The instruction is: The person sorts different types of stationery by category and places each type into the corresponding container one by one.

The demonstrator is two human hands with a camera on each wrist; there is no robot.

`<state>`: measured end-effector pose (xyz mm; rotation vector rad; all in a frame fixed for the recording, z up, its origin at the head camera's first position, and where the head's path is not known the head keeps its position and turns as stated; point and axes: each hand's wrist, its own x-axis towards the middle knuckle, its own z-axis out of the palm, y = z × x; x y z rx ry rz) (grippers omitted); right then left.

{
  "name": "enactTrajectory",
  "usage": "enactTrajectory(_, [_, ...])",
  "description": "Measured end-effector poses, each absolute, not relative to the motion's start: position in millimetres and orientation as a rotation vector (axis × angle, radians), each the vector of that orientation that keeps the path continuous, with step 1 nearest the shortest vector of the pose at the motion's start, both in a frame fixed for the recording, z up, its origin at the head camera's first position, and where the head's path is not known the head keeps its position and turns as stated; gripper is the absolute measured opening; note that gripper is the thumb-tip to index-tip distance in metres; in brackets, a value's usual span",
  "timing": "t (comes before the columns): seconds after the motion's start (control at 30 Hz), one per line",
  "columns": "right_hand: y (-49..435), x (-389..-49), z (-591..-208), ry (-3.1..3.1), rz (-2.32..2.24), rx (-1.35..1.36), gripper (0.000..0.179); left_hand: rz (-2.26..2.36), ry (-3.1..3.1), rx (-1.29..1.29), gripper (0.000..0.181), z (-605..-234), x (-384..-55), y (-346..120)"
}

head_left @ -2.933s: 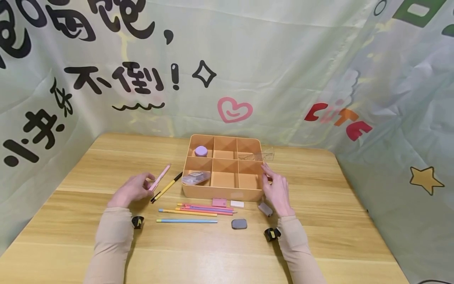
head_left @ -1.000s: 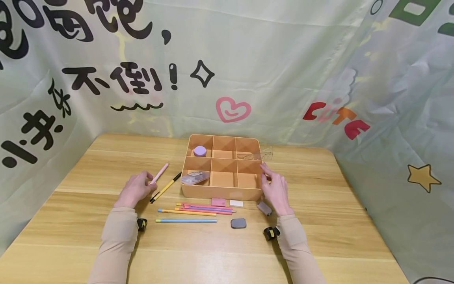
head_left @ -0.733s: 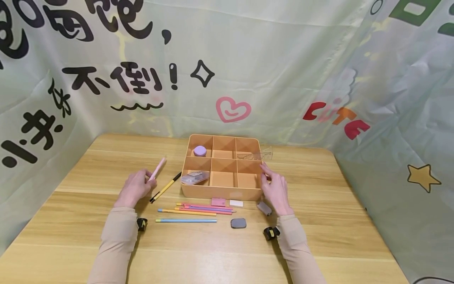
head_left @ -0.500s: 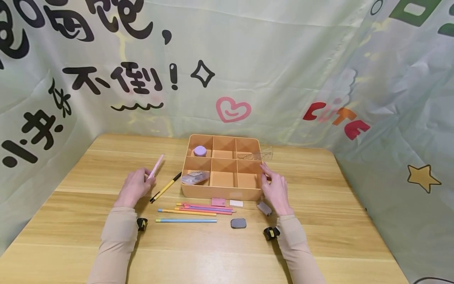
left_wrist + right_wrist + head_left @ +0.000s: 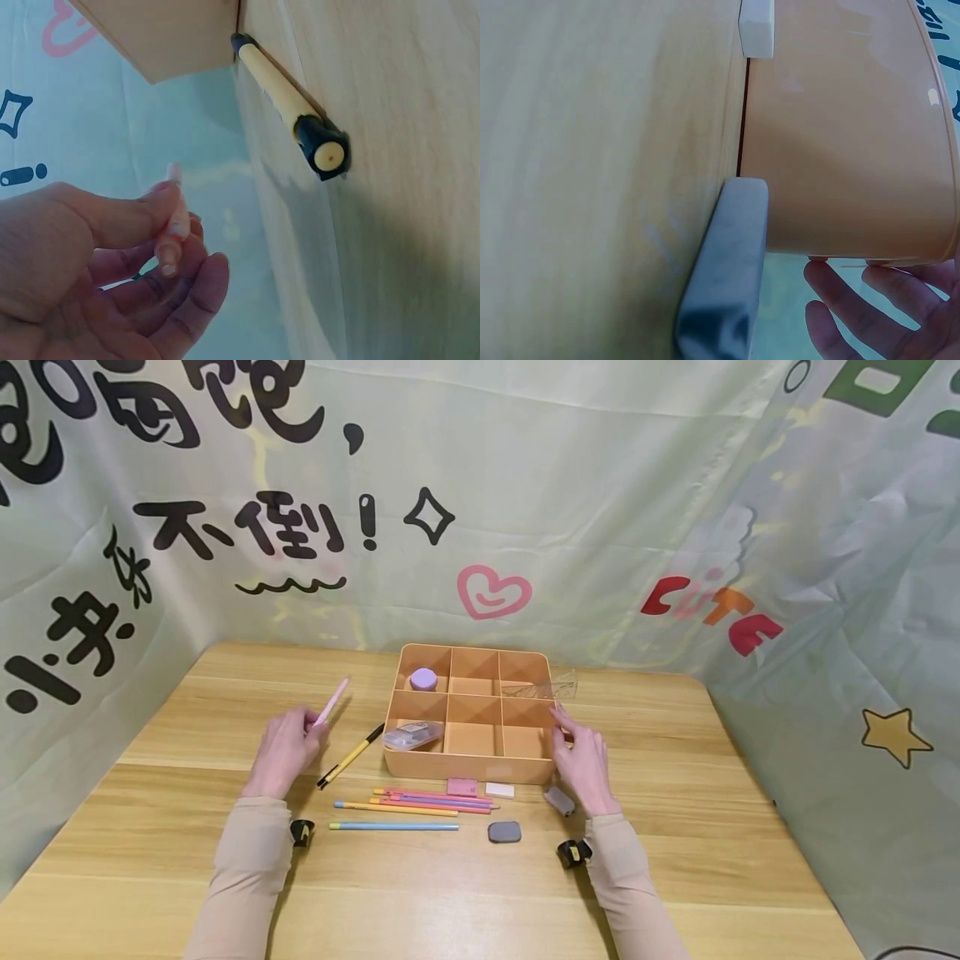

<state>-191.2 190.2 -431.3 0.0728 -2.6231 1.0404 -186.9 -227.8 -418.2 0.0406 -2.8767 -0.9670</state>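
Note:
My left hand (image 5: 285, 747) pinches a slim pink pen (image 5: 332, 700) between thumb and fingertips, left of the organizer box; its far end points up and away. In the left wrist view the pen (image 5: 177, 196) shows end-on in the pinch. Just right of that hand, a yellow-and-black pen (image 5: 351, 757) lies on the table. My right hand (image 5: 583, 758) rests its fingertips on the outer right side of the orange organizer box (image 5: 472, 768), as the right wrist view also shows. A grey eraser (image 5: 559, 801) lies by the box's front right corner, below this hand.
The box holds a purple-lidded round item (image 5: 423, 679), a translucent correction tape (image 5: 413, 736) and a clear ruler (image 5: 555, 687) jutting past its right edge. In front lie several pencils (image 5: 435, 803), a blue pencil (image 5: 394, 827), pink (image 5: 462, 787) and white (image 5: 500, 791) erasers, and another grey eraser (image 5: 505, 832).
My left hand has moved slightly away from me and swung the pink pen's far end upward from the table. The right hand and the box stay in place.

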Motion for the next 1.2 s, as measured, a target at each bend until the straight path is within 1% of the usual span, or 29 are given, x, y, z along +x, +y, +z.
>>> enactTrajectory(0.17, [192,-191,-433,-2.618,1.041,0.068,0.037,-0.988,-2.773,0.036,0.027,-418,-188,-224])
enactTrajectory(0.63, [192,-191,-432,-2.608,1.032,0.064,0.037,-0.989,-2.440,0.065,0.022,-404,-190,-208])
enactTrajectory(1.03, [190,-193,-434,-2.609,1.034,0.074,0.037,-1.010,-2.220,-0.003,0.020,-379,-202,-198])
enactTrajectory(1.2, [190,-193,-435,-2.609,1.046,0.077,0.037,-1.038,-2.168,-0.083,0.019,-369,-209,-191])
